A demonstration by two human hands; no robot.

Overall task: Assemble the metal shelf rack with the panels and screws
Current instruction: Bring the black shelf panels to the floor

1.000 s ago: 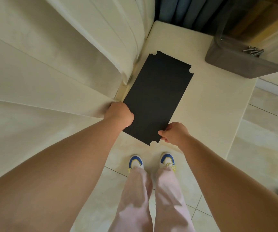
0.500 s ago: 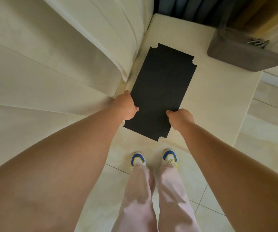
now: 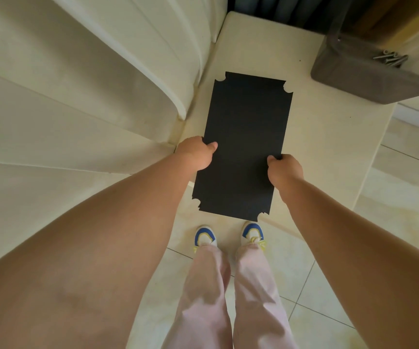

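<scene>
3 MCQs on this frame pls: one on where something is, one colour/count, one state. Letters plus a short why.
1. Where are the screws?
A. on the black panel
B. in the grey bin at the table's far right
C. on the floor by the shoes

2. How many notched corners of the black panel are in view?
A. two
B. three
C. four

3. How is the panel held?
A. left hand only
B. a grip on each long edge, one per hand
C. lying untouched on the table

Key:
1 B: the screws lie heaped in the grey bin, apart from the panel.
2 C: all four corners show a curved cut-out.
3 B: the left hand and the right hand each curl over a long edge, thumbs on top.
</scene>
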